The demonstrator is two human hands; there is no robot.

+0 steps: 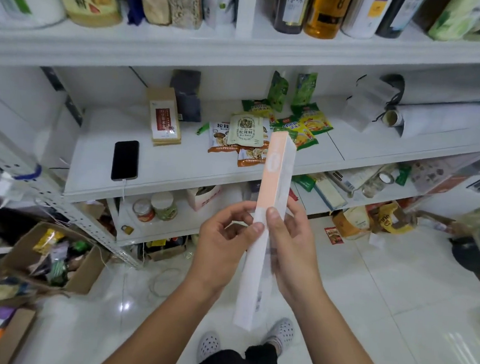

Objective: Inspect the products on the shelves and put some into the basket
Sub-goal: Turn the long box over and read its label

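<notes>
I hold a long, narrow box (273, 178), peach at its top half and white below, upright in front of the white shelves (177, 166). My left hand (223, 243) pinches its left edge with thumb and fingers. My right hand (291, 248) grips its right side, thumb across the front. On the middle shelf behind it lie mushroom seasoning packets (243, 133), green and yellow sachets (308, 124) and a brown paper pouch (165, 119). No basket is visible.
A black phone (125, 159) lies charging on the middle shelf's left. Bottles and bags fill the top shelf (316, 13). Jars (157, 206) stand lower down. An open cardboard box (54, 257) of goods sits on the tiled floor at left; bags lie at right.
</notes>
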